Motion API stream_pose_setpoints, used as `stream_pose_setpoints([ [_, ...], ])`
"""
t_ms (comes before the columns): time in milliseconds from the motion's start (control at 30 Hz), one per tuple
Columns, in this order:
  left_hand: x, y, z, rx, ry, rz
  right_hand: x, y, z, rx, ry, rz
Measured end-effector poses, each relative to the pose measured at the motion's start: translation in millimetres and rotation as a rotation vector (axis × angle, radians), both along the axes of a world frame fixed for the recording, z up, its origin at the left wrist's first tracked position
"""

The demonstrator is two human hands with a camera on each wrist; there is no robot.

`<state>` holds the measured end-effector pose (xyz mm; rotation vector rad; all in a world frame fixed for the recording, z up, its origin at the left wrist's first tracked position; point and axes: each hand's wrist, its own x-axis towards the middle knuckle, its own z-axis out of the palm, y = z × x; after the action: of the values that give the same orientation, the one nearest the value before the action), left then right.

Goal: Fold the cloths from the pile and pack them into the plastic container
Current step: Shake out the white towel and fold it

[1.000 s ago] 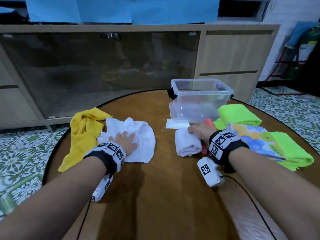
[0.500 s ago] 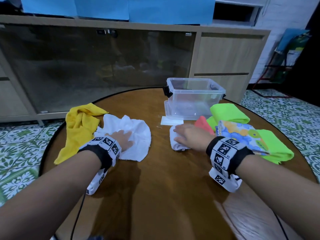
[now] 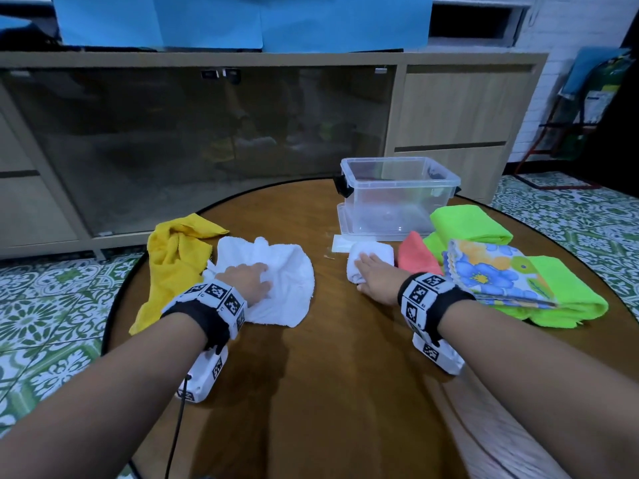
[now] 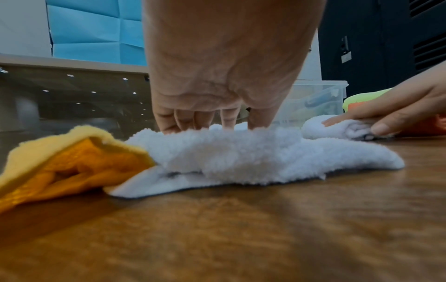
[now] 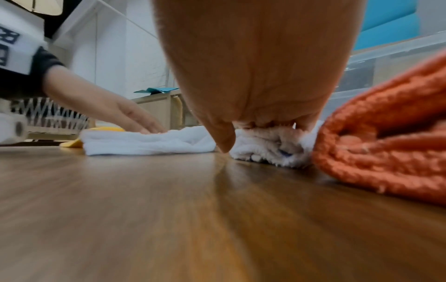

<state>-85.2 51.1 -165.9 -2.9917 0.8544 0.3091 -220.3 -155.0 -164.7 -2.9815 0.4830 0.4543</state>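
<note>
Left of centre, the left hand [image 3: 247, 283] lies flat, fingers straight, on the spread white cloth [image 3: 276, 288]. The right hand [image 3: 375, 276] presses the folded white cloth [image 3: 371, 255] — fingers extended — below the plastic container [image 3: 397, 197] on the surface [image 3: 328, 392].

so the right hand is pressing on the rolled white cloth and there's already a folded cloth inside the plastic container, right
Not quite. The right hand does press on the rolled white cloth, but the head view shows no cloth inside the plastic container. The folded cloths lie outside it on the table.
</note>
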Motion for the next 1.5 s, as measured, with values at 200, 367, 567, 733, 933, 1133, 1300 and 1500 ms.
stream_pose_setpoints([
  [200,0.6,-4.5,-5.6,0.054,-0.068,-0.067,5.6,-15.3,2.1,-0.027,-0.016,-0.007],
  [367,1.9,-5.2,-6.6,0.059,-0.071,-0.083,-12.0,-32.0,17.6,-0.229,-0.091,-0.154],
  [567,10.9,-3.4,-2.8,-0.235,0.078,0.036,-27.5,-33.5,14.6,-0.139,0.157,-0.364],
  [733,13.2,-2.7,1.0,-0.346,0.115,0.168,-24.3,-28.5,24.3,-0.055,0.143,-0.333],
  [933,-8.2,-6.1,40.2,-0.811,0.043,-0.001,-12.5,-20.4,51.6,0.012,-0.548,-0.153],
  [1133,-49.2,-18.3,105.9,-0.810,0.025,-0.393,-11.1,44.7,105.0,0.512,-0.531,0.112],
  [1300,-62.4,-17.3,107.6,-0.938,0.100,-0.278,-25.1,47.7,111.3,0.545,-0.512,0.035],
  [1500,-65.5,2.7,115.2,-0.450,0.261,-0.411,-58.6,30.1,126.2,0.490,-0.479,0.000],
])
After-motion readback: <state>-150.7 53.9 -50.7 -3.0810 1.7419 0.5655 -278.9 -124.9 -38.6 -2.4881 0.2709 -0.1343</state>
